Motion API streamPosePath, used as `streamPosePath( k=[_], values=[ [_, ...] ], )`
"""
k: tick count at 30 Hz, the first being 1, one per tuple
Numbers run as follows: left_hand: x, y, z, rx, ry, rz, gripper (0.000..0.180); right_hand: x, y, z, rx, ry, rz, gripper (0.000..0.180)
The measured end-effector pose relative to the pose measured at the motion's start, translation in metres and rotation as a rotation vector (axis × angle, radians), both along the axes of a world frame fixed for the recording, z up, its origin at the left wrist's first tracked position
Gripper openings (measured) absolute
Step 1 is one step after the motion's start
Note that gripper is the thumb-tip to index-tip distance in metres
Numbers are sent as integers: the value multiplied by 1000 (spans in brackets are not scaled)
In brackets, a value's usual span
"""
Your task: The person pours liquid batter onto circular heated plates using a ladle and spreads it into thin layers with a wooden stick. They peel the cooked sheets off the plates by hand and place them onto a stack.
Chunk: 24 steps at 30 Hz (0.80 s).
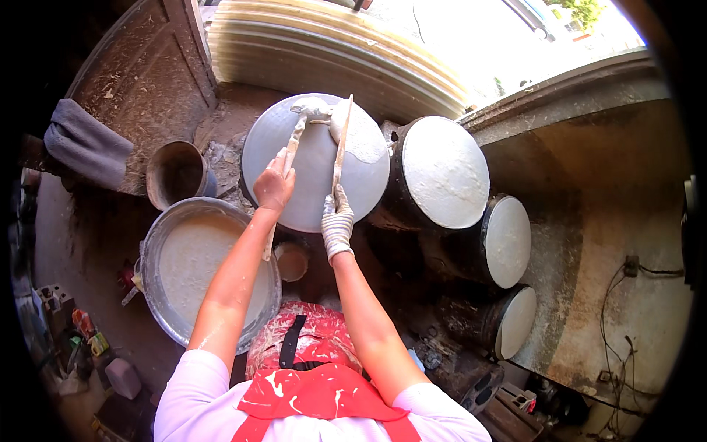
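Note:
A round pale drum top (pixel 294 177) lies in front of me, with a wet white patch of batter (pixel 364 136) on its far right part. My left hand (pixel 275 183), bare and smeared white, is closed around the handle of a long ladle (pixel 292 144). The ladle's head is caked in white and rests at the far side of the drum top, by the patch. My right hand (pixel 337 223) wears a striped white glove and grips a long thin wooden stick (pixel 342 144). Its far end reaches over the batter; the stick partly hides it.
A wide tub of white liquid (pixel 155 250) stands at my left, beside a brown bucket (pixel 177 173). Several white-topped drums (pixel 445 173) line the right side. A corrugated sheet (pixel 324 44) borders the far side. A small round pot (pixel 292 261) sits below the drum top.

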<state>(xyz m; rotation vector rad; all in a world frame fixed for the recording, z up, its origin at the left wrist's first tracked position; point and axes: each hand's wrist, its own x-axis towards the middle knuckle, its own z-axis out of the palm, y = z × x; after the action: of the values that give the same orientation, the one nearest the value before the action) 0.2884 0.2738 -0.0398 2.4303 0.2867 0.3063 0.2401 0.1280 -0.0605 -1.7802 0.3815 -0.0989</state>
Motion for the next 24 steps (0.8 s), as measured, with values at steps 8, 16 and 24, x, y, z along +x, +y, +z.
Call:
streamPosePath(
  k=[8,16,24],
  values=[
    [-27,21,-3,-120,67,145,51,-8,-59,5,-158,-21,-60,40],
    [-48,20,3,-278,117,206,50,-4,-40,-13,150,-51,215,38],
    [-62,7,-3,-770,-118,188,41,11,-85,-18,237,-21,232,33]
  ],
)
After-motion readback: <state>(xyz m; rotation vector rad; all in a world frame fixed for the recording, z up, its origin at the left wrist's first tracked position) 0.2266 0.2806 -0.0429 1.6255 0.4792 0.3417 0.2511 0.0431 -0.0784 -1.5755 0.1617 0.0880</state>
